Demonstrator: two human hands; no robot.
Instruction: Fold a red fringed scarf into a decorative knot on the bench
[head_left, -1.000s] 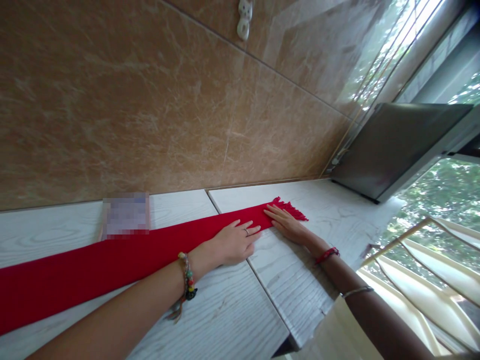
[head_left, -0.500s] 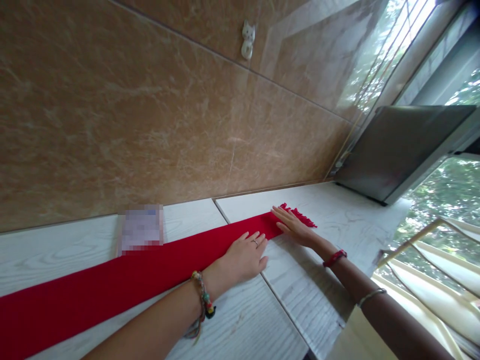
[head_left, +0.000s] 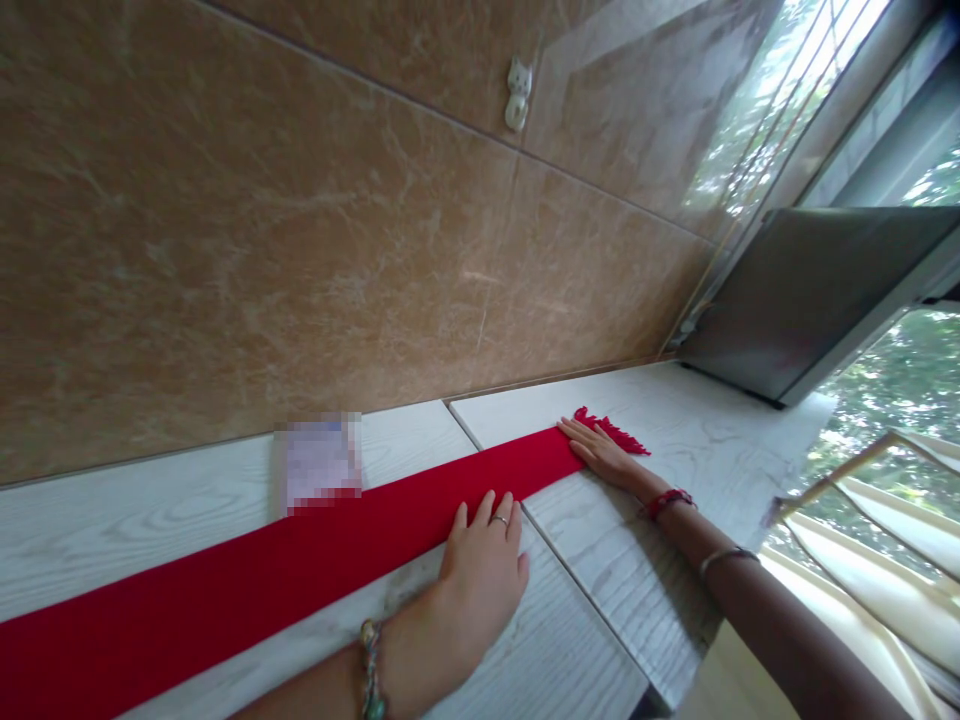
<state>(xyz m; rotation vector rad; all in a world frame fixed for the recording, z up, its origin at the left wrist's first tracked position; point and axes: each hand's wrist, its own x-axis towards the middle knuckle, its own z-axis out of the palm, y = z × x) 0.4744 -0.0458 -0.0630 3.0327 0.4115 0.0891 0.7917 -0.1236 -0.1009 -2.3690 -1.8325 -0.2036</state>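
A long red scarf (head_left: 300,545) lies flat across the white wood-grain surface, running from the left edge to its fringed end on the right. My left hand (head_left: 487,560), with a ring on one finger, rests with spread fingertips on the scarf's near edge. Farther right, my right hand (head_left: 600,450) lies flat on the scarf just before the fringe (head_left: 619,435), fingers stretched out. Both hands are open and grip nothing. The scarf's left end is out of view.
A pixelated rectangular item (head_left: 321,460) sits against the scarf's far edge. Behind rises a brown tiled wall (head_left: 300,250) with a small white cat-shaped hook (head_left: 517,95). A dark grey boxy object (head_left: 810,300) stands at the right, near a cream metal railing (head_left: 885,520).
My left hand has drawn back toward me, so only its fingers rest on the scarf. My right hand stays by the fringe. The view has shifted slightly.
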